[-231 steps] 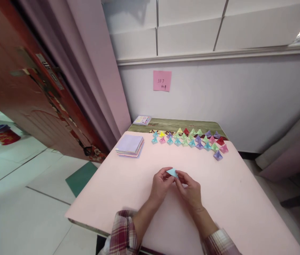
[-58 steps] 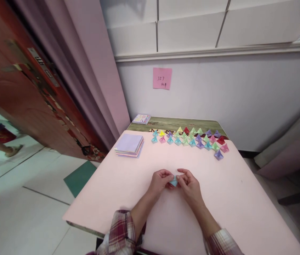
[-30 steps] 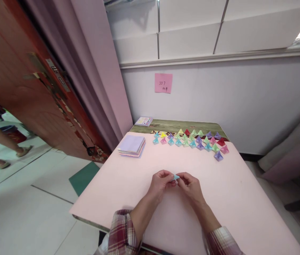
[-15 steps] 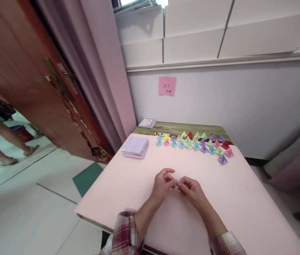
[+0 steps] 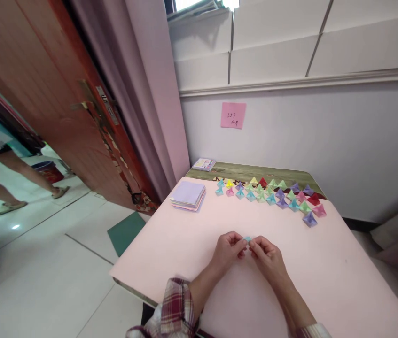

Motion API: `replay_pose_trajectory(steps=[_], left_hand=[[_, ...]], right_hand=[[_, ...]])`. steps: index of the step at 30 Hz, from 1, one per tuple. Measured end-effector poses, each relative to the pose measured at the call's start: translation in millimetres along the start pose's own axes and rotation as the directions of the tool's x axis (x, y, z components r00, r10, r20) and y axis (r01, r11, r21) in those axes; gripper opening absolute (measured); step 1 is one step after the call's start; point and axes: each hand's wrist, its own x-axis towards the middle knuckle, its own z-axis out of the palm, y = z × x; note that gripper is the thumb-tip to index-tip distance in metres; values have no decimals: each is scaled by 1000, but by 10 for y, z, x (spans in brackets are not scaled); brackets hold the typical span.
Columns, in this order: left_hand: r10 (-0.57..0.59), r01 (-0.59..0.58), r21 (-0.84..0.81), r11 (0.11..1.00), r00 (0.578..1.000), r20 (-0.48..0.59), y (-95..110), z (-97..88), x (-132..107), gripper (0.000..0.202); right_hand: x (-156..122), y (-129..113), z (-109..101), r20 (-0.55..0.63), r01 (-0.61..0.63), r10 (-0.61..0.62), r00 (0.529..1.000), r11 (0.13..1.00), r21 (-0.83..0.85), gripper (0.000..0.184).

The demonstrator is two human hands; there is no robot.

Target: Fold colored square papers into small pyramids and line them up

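Observation:
My left hand (image 5: pixel 229 249) and my right hand (image 5: pixel 268 255) meet over the middle of the pink table (image 5: pixel 339 291). Between their fingertips they pinch a small light-blue folded paper piece (image 5: pixel 247 239), mostly hidden by the fingers. Both hands are closed around it, just above the tabletop. Further back lie two rows of several small folded paper shapes (image 5: pixel 272 195) in many colours. A stack of square paper sheets (image 5: pixel 188 195) sits at the back left of the table.
A small pack of coloured paper (image 5: pixel 203 164) lies on a green-brown strip at the table's far edge. A pink sticky note (image 5: pixel 233 115) hangs on the wall. A red-brown door (image 5: pixel 43 89) and curtain (image 5: pixel 145 89) stand left; another person's legs (image 5: pixel 4 178) show beyond.
The blue piece has become smaller and more hidden between my fingertips. My view has swung left, so table and hands sit further right. A person has walked into sight at the far left.

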Motion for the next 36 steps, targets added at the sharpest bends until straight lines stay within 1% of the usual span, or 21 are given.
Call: replay_pose_trajectory(steps=[2,5,7,9,11,15,17,19,20,22,24,25,26,29,32,34,36], left_hand=[[-6,6,-1,1000,1000,-13,10,-15,21,27],[10,-10,40,999,1000,6,37,-45,38,26],[24,-26,70,997,999,23,50,-61,39,24],[31,-35,89,995,999,37,41,-67,41,22],[30,-35,102,994,999,43,4,-61,47,22],[25,-28,150,988,1000,17,-86,-41,79,24],[49,-54,198,979,998,33,-101,-50,100,24],[105,-112,260,959,994,40,-93,-82,117,23],[141,-141,298,944,990,23,-84,-105,123,25],[206,-176,371,912,978,-41,-68,-162,130,43],[248,-188,412,892,964,-97,-60,-219,132,58],[262,-194,413,890,958,-114,-61,-244,133,59],[274,-202,406,891,953,-127,-65,-267,136,54],[304,-218,382,898,935,-181,-87,-314,155,29],[326,-219,419,881,924,-201,-105,-327,184,13],[341,-232,458,858,925,-171,-107,-309,198,10],[347,-251,474,844,929,-127,-104,-265,207,9]], right_hand=[[-4,-6,9,4,-16,16,1000,1000,-3,36],[-13,-42,28,32,-41,40,999,998,41,37],[-13,-58,36,49,-42,38,998,996,75,36],[-4,-46,38,43,-28,25,999,996,86,36],[9,-7,38,15,-18,17,1000,998,67,37],[23,71,50,-72,-2,-1,997,1000,-31,37],[23,76,54,-110,25,-33,993,997,-75,35],[26,58,43,-135,74,-90,987,990,-121,31],[30,46,32,-147,105,-126,981,984,-147,32],[39,26,1,-171,154,-187,967,969,-191,36],[49,19,-25,-214,155,-197,957,968,-195,39],[53,21,-33,-244,138,-179,953,975,-175,39],[56,27,-35,-272,116,-153,950,982,-147,38],[54,53,-20,-326,46,-72,943,995,-84,34],[46,82,-1,-333,-5,-30,942,995,-104,30],[49,99,7,-326,9,-62,943,987,-161,27],[65,112,15,-303,58,-139,943,964,-261,26]])
